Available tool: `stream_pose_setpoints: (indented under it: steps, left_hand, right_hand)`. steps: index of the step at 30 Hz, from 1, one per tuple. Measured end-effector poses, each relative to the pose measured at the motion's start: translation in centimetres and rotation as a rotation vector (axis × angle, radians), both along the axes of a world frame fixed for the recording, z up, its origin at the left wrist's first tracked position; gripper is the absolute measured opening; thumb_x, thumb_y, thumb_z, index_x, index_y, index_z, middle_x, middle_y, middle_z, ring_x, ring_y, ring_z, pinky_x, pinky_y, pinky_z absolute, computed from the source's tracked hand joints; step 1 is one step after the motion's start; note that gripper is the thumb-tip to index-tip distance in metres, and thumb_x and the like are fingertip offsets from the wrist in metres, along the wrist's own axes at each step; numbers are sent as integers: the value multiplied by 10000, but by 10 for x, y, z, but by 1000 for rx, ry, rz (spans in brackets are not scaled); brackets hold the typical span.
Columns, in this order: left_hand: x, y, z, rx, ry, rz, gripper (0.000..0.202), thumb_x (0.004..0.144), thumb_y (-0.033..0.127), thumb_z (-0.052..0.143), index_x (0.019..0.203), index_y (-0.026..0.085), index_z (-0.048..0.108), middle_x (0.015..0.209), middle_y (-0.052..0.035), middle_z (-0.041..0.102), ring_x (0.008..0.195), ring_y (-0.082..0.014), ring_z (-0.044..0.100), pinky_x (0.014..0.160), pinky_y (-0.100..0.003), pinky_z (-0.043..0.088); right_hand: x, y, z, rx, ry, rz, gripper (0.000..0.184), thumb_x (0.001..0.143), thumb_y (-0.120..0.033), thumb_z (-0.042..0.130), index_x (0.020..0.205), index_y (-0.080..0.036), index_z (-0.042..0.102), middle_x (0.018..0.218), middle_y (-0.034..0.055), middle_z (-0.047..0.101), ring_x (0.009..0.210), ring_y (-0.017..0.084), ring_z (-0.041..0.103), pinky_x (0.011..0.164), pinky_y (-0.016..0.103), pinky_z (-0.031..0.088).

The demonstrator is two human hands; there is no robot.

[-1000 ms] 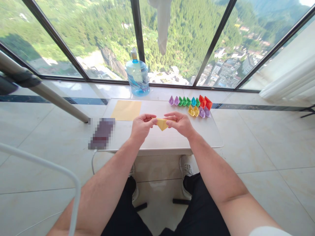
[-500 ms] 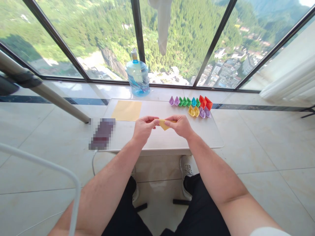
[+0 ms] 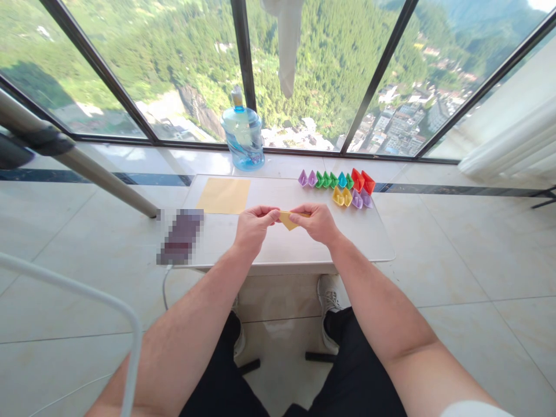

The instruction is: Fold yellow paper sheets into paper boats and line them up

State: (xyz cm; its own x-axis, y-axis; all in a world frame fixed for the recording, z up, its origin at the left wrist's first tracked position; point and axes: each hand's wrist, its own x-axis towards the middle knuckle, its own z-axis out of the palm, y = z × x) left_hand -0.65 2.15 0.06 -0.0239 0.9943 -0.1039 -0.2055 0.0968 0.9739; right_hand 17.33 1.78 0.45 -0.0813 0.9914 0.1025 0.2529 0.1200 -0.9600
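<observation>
Between my two hands is a small piece of folded yellow paper [image 3: 288, 220], held above the middle of the white table [image 3: 278, 249]. My left hand [image 3: 256, 226] pinches its left end between thumb and fingers. On the other side, my right hand [image 3: 317, 220] grips the paper with the thumb on top. A pointed corner of the paper hangs down between the thumbs; the rest is partly covered by my fingers. Flat on the table to the left lies a yellow paper sheet [image 3: 224, 196].
Folded paper boats stand in two rows at the back right: purple [image 3: 307, 178], green [image 3: 326, 180], blue, red [image 3: 363, 181] and yellow [image 3: 341, 197]. A blurred-out dark object [image 3: 181, 236] lies at the left edge. Behind the table stands a blue water jug [image 3: 243, 136] by the window.
Both hands stay almost in place on the folded yellow paper. Only a very slight shift of the fingers and paper shows.
</observation>
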Motion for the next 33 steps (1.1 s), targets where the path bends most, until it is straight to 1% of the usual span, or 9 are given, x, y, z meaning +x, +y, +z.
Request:
stream_pose_setpoints:
  steps: [7,13,17,20,22,25,28,31,33]
  left_hand:
    - [3,-1,-1,6,-27,38,269,606,360,863,698,156,714,670,-11,677,665,-146,632,768,-324,519]
    - [6,-1,-5,5,-13,38,255,631,361,827,691,162,679,661,1,652,671,-141,612,774,-319,524]
    - [5,-4,-1,31,61,21,241,655,368,795,683,173,655,655,5,633,664,-136,587,711,-282,491]
    - [3,-6,3,61,177,-70,257,638,378,817,723,176,682,631,13,620,605,-124,533,602,-255,426]
    - [1,-6,5,82,232,-110,278,625,386,830,755,171,711,631,9,631,583,-119,511,564,-248,391]
    - [0,-4,3,103,254,-48,265,628,388,817,719,165,709,629,8,638,593,-120,523,571,-246,395]
    - [-1,-1,0,122,220,6,238,635,369,799,707,163,703,641,8,648,624,-126,553,602,-248,423]
    - [-3,0,1,115,229,-13,225,642,358,799,714,165,709,634,9,647,617,-124,551,594,-244,417]
    - [-4,0,3,110,274,-66,246,638,372,816,738,164,730,647,0,663,620,-130,560,587,-245,414]
  right_hand:
    - [-4,0,-1,21,-25,-15,275,742,-413,757,846,-164,807,806,60,781,739,196,675,668,302,510]
    - [-7,-1,-1,23,-25,-18,248,732,-397,748,784,-158,790,744,48,760,682,173,639,628,284,476]
    - [-7,-2,1,23,-25,-30,248,732,-391,740,755,-148,781,710,47,746,656,165,622,601,274,457]
    - [-6,-3,2,23,-45,-25,265,730,-404,751,757,-143,785,709,53,749,661,170,628,594,270,458]
    - [-5,-4,3,18,-39,6,285,729,-421,761,779,-141,793,722,56,754,673,172,635,601,268,465]
    - [-6,-3,2,17,-18,32,298,707,-418,780,807,-138,798,725,43,748,659,153,616,601,256,457]
    - [-6,-2,2,7,-19,-8,307,698,-411,781,824,-131,796,676,22,715,601,125,561,555,244,414]
    - [-6,-1,1,24,-14,-33,293,708,-404,768,808,-130,789,677,22,711,606,124,560,559,246,412]
    - [-6,0,0,44,-13,-27,274,710,-395,765,790,-134,785,692,26,718,631,132,579,581,249,427]
